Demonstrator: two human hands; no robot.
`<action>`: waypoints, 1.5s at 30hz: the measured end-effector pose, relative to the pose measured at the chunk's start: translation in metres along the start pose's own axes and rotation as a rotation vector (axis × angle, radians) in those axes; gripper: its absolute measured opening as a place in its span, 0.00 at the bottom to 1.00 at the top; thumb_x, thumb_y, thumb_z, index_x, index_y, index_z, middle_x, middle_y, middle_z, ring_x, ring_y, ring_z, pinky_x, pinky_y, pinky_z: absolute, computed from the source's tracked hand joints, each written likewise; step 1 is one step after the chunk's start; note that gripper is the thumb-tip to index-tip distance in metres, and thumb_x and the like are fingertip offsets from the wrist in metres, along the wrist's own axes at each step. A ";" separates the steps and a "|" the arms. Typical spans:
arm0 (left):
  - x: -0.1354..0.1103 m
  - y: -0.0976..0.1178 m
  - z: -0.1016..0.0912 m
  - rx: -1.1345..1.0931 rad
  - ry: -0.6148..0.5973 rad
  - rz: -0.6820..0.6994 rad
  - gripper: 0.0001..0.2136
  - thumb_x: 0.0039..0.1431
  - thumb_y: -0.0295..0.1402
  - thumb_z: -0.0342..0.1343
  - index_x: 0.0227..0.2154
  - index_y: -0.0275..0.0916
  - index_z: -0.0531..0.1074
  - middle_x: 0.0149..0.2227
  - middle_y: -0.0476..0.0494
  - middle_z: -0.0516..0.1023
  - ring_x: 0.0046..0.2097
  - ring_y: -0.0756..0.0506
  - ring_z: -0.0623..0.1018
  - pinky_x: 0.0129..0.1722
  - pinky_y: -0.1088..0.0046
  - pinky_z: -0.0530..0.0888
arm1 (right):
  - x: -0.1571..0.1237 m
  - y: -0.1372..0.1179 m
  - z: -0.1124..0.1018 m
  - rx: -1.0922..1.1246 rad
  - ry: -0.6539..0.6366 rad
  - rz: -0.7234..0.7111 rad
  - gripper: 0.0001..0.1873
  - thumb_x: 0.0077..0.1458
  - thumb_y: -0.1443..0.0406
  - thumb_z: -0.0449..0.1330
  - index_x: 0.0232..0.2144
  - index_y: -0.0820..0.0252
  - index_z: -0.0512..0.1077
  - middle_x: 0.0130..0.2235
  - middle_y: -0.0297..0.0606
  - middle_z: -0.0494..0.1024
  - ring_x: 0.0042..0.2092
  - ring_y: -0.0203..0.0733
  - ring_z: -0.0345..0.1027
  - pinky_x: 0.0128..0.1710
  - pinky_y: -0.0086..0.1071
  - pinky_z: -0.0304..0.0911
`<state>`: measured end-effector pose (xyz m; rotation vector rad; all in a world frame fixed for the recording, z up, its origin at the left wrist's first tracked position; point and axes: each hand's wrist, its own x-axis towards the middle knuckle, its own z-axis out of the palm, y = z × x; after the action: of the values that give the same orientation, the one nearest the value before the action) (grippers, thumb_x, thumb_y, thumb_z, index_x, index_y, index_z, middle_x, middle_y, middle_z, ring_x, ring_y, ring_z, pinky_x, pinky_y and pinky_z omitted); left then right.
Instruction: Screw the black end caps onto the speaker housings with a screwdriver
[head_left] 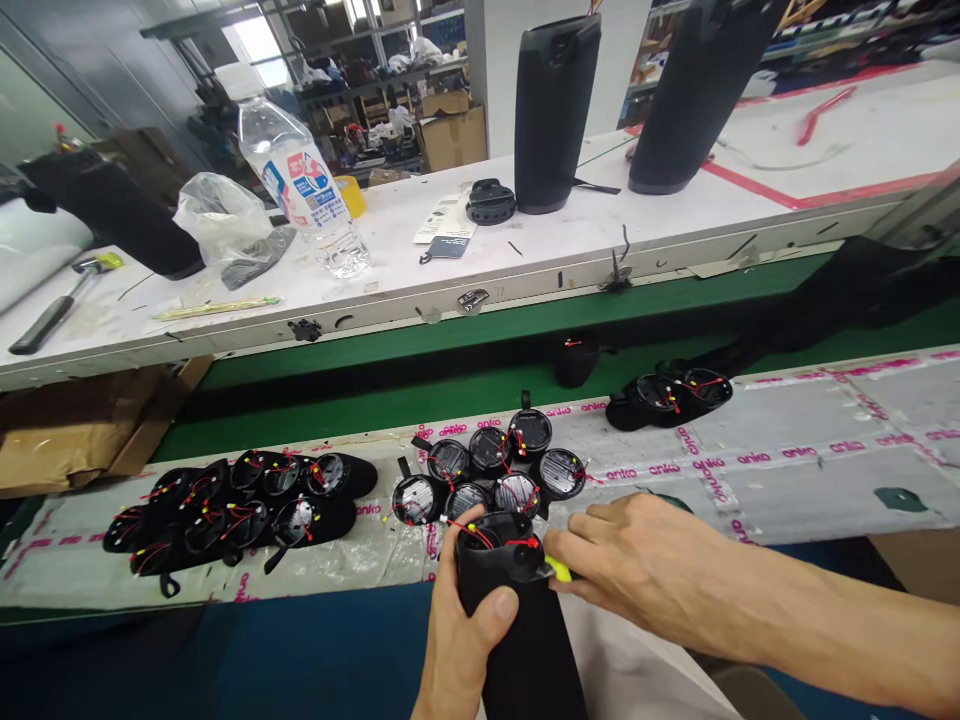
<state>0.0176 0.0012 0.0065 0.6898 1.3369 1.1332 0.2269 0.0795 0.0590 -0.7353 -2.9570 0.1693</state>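
Black cylinder (517, 620) upright, clasped round its side by left hand (457, 640), right hand (645, 560) pinching small yellow piece (559, 570) at cylinder's top rim, round black discs (491, 470) clustered just beyond cylinder.

Left hand (465, 625): comes up from below, left of the black cylinder (525, 640); wrapped around its upper body, thumb (501, 606) laid across the front, index tip raised at the left side of the rim; grip closed.
Right hand (645, 565): right of the cylinder, palm down, back facing the camera; fingers (592, 530) bunched and bent toward the right edge of the rim, tips touching there; whether they pinch anything cannot be told.
Right forearm (825, 625): bare, runs away from the cylinder to the lower right; wrist straight.
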 end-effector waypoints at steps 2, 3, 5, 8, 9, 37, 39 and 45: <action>-0.001 -0.002 -0.001 -0.001 0.029 -0.009 0.45 0.42 0.52 0.68 0.63 0.40 0.62 0.50 0.37 0.81 0.53 0.32 0.78 0.56 0.57 0.72 | -0.001 -0.001 0.002 -0.016 0.005 -0.002 0.06 0.71 0.61 0.52 0.42 0.58 0.65 0.31 0.32 0.73 0.27 0.41 0.67 0.23 0.39 0.43; -0.001 -0.003 -0.001 -0.005 0.039 -0.011 0.45 0.42 0.52 0.68 0.62 0.40 0.62 0.50 0.36 0.81 0.53 0.32 0.78 0.57 0.56 0.72 | -0.001 -0.001 0.003 -0.026 0.004 -0.003 0.06 0.71 0.61 0.52 0.41 0.57 0.65 0.31 0.32 0.73 0.27 0.41 0.67 0.23 0.39 0.43; -0.001 -0.003 0.000 -0.010 0.042 -0.014 0.44 0.42 0.52 0.68 0.62 0.40 0.62 0.50 0.36 0.81 0.53 0.32 0.78 0.57 0.56 0.72 | -0.003 -0.003 0.005 -0.060 0.000 -0.002 0.05 0.70 0.62 0.52 0.41 0.57 0.64 0.30 0.32 0.72 0.26 0.41 0.65 0.23 0.39 0.40; -0.003 -0.001 0.000 -0.010 0.010 -0.018 0.46 0.42 0.53 0.67 0.63 0.41 0.60 0.49 0.37 0.81 0.52 0.32 0.79 0.56 0.56 0.73 | -0.006 -0.007 0.009 -0.080 0.043 0.019 0.04 0.69 0.64 0.52 0.40 0.57 0.64 0.29 0.31 0.70 0.24 0.39 0.60 0.22 0.37 0.37; -0.003 -0.001 0.000 -0.008 -0.004 -0.021 0.47 0.41 0.52 0.68 0.64 0.41 0.58 0.49 0.37 0.81 0.52 0.32 0.79 0.55 0.56 0.73 | -0.008 -0.008 0.010 -0.073 0.069 0.032 0.03 0.69 0.65 0.51 0.40 0.57 0.64 0.28 0.31 0.69 0.23 0.38 0.58 0.22 0.37 0.37; 0.001 -0.005 0.003 -0.110 -0.062 -0.068 0.47 0.41 0.48 0.70 0.65 0.44 0.59 0.51 0.38 0.80 0.54 0.32 0.78 0.55 0.56 0.74 | -0.006 0.005 0.021 -0.017 0.122 0.024 0.09 0.71 0.62 0.50 0.37 0.58 0.64 0.28 0.32 0.71 0.25 0.38 0.63 0.23 0.38 0.40; 0.001 -0.006 0.004 -0.131 -0.073 -0.073 0.46 0.41 0.48 0.70 0.64 0.44 0.60 0.51 0.37 0.80 0.54 0.31 0.78 0.55 0.55 0.74 | -0.007 0.007 0.021 -0.007 0.125 0.012 0.09 0.71 0.62 0.50 0.37 0.58 0.64 0.28 0.33 0.71 0.25 0.39 0.63 0.23 0.37 0.42; 0.002 -0.005 0.003 -0.125 -0.106 -0.102 0.47 0.41 0.49 0.70 0.65 0.44 0.58 0.52 0.36 0.79 0.55 0.31 0.78 0.56 0.55 0.72 | -0.009 0.010 0.020 -0.013 0.105 0.003 0.08 0.70 0.62 0.52 0.36 0.58 0.64 0.27 0.32 0.71 0.25 0.38 0.63 0.23 0.37 0.41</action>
<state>0.0212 0.0022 0.0016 0.5763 1.1881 1.0738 0.2370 0.0826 0.0371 -0.7264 -2.8602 0.1089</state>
